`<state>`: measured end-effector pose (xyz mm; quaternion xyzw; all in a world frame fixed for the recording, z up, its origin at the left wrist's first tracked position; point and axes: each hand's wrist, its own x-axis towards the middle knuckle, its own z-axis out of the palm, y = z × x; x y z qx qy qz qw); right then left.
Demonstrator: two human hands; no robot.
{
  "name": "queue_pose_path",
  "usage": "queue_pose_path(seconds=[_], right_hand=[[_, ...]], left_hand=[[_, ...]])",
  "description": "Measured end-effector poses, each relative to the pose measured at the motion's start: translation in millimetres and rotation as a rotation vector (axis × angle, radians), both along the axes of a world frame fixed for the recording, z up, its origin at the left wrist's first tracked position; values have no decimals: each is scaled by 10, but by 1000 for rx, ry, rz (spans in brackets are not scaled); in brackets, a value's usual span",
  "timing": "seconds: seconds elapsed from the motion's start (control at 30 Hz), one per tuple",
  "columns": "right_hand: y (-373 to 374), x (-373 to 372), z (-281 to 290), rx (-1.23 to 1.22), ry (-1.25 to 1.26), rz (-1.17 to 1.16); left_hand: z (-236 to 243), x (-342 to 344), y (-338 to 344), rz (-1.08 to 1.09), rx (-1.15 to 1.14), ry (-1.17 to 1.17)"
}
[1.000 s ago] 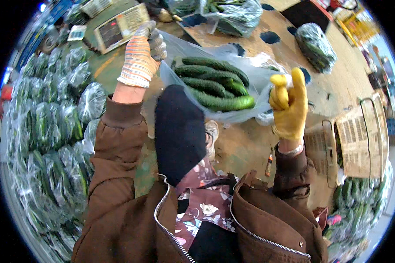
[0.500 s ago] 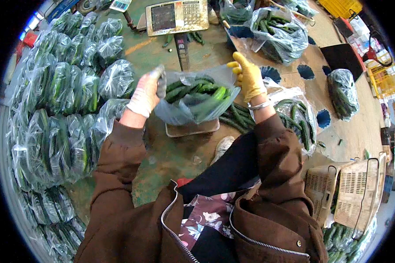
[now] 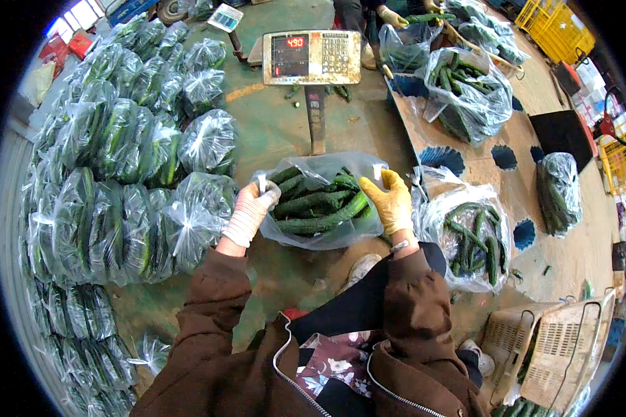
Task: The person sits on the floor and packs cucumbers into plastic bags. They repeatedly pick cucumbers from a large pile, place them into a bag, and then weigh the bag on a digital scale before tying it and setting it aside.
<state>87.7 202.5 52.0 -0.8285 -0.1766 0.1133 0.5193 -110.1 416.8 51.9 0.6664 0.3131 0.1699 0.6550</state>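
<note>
A see-through plastic bag [image 3: 320, 240] holding several dark green cucumbers [image 3: 313, 203] sits in front of the scale's post, its mouth spread toward me. My left hand [image 3: 255, 205], in a whitish glove, pinches the bag's left edge at a white tab. Opposite it, my right hand [image 3: 389, 201] in a yellow glove is closed on the right edge. Behind the bag rises the scale display [image 3: 311, 58], lit with red figures. The bag hides the scale's platform.
Rows of bagged cucumbers [image 3: 111, 208] fill the left side. On the right, a board [image 3: 459, 156] with blue-lined holes carries filled bags, and an open bag of cucumbers [image 3: 474, 236] lies beside my knee. Beige crates [image 3: 511, 351] stand lower right. At the back, another person's gloved hand [image 3: 392, 17] shows.
My hands have come closer to the bag, and both now grip its edges. My right fingers were raised and apart before. The display now shows red figures. My view has shifted.
</note>
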Motion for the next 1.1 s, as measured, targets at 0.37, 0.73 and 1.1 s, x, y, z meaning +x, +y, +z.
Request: queue_pose_path(seconds=[0.37, 0.73, 1.1], right_hand=[[50, 18, -86, 114, -64, -45], [-398, 217, 256, 528, -181, -308], [-3950, 737, -1503, -296, -161, -798]], left_hand=[[-162, -132, 87, 45, -67, -49], [-248, -41, 44, 45, 224, 123], [-647, -170, 149, 99, 497, 279]])
